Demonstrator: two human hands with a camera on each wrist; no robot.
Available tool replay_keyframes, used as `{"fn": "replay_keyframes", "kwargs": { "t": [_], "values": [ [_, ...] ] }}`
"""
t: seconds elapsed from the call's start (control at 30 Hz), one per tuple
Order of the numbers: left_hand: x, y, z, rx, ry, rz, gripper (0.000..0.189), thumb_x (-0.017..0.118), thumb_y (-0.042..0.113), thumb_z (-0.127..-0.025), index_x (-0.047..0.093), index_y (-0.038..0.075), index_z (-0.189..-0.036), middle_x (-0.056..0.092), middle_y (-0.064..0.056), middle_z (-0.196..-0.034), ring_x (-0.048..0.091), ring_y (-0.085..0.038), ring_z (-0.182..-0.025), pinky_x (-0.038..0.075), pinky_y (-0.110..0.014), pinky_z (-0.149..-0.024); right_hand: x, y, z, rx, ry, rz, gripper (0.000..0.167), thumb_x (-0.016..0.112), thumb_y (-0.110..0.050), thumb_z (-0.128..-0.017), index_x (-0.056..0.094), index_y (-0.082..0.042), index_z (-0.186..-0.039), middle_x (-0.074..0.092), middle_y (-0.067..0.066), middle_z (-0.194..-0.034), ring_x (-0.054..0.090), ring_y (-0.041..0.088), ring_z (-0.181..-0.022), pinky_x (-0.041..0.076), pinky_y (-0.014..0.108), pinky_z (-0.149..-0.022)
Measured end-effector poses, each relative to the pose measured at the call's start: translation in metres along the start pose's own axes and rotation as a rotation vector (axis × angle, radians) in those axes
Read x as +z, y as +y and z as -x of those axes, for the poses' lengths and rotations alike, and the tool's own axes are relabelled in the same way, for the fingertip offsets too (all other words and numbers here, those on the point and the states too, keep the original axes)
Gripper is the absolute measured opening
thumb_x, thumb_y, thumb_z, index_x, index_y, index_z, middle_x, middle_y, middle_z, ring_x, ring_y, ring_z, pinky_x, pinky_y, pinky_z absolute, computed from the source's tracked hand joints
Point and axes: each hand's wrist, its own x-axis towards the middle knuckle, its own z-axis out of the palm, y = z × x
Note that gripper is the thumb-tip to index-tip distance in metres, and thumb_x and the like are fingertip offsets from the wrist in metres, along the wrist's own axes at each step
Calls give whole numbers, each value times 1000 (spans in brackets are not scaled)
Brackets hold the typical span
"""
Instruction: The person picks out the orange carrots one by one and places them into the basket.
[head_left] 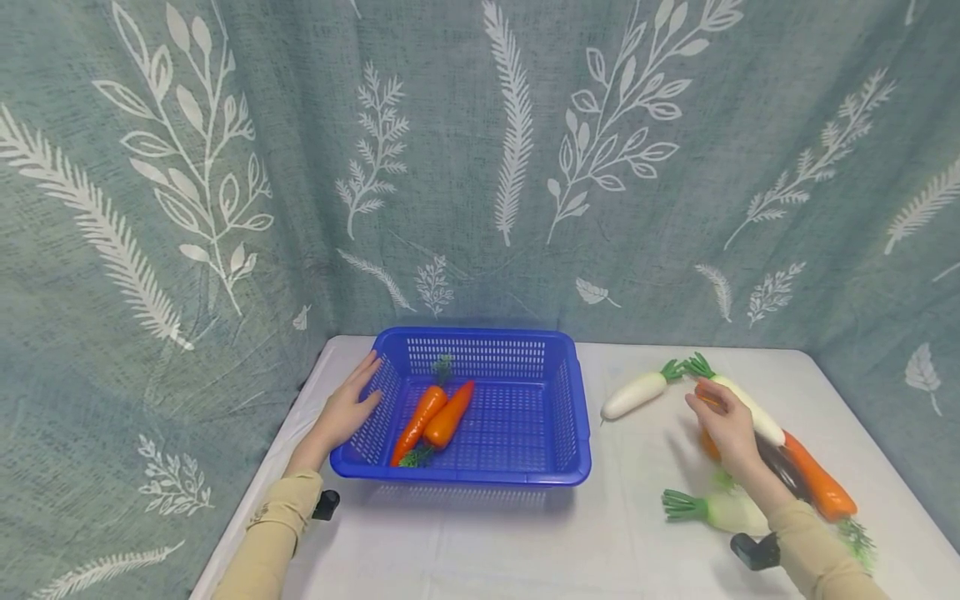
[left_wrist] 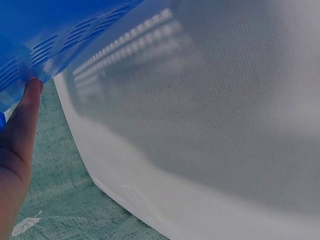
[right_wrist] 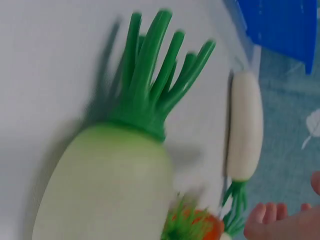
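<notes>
My left hand (head_left: pixel 341 417) rests its straight fingers against the left side of a blue plastic basket (head_left: pixel 487 477); the left wrist view shows a digit touching the slotted wall. Two orange carrots (head_left: pixel 418 423) with green tops lie inside on the left. On the right, my right hand (head_left: pixel 729 427) hovers over a group of vegetables, thumb and fingers apart around an orange carrot (head_left: pixel 709 447) that it partly hides. In the right wrist view the fingertips (right_wrist: pixel 270 212) show with nothing between them, and the carrot's leafy top (right_wrist: pixel 185 227) sits lower left of them.
A white radish (head_left: pixel 636 394) lies between basket and right hand. Beyond the hand are another white radish (head_left: pixel 753 412), a dark eggplant (head_left: pixel 782 465) and a carrot (head_left: pixel 821 479). A pale green radish (head_left: pixel 731 511) lies nearer. A patterned curtain (head_left: pixel 465 167) backs the white table (head_left: pixel 480 550).
</notes>
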Motion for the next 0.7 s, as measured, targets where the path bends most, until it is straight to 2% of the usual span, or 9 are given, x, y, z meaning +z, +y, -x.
{"fn": "replay_keyframes", "kwargs": {
  "t": [0.1, 0.17, 0.23, 0.4, 0.7],
  "values": [
    [0, 0, 0, 1, 0, -2, 56, 45, 6, -96, 26, -4, -147, 15, -19, -158, 18, -43, -143, 19, -59, -114, -5, 8, -4, 24, 44, 11, 57, 49, -29, -98, 33, -3, -146, 40, 24, -145, 41, 38, -132, 47, 23, -98],
    [0, -1, 0, 2, 1, -3, 56, 45, 7, -96, 26, -4, -147, 16, -18, -158, 18, -43, -143, 19, -59, -114, -7, 13, -6, 32, 71, 30, 55, 48, -26, -98, 33, -2, -146, 39, 26, -145, 41, 41, -132, 44, 40, -104],
    [1, -1, 0, 3, 2, -2, 56, 45, 7, -96, 26, -3, -147, 16, -18, -158, 18, -42, -143, 19, -59, -114, -9, 18, -7, 47, 95, 32, 54, 48, -25, -98, 34, -3, -146, 39, 27, -144, 41, 42, -132, 38, 50, -107],
    [1, -2, 0, 4, 2, 3, 55, 45, 6, -96, 27, -3, -147, 16, -18, -158, 18, -42, -143, 20, -59, -114, -12, 25, -9, 95, 122, 58, 54, 48, -24, -97, 33, -2, -145, 38, 29, -144, 40, 45, -131, 39, 52, -106],
    [1, -2, -1, 4, 3, -3, 56, 46, 7, -96, 26, -3, -147, 16, -19, -158, 18, -43, -143, 19, -59, -114, -10, 34, -10, 143, 92, 69, 53, 48, -17, -97, 32, -1, -145, 34, 28, -147, 35, 46, -134, 36, 52, -108]
  ]
}}
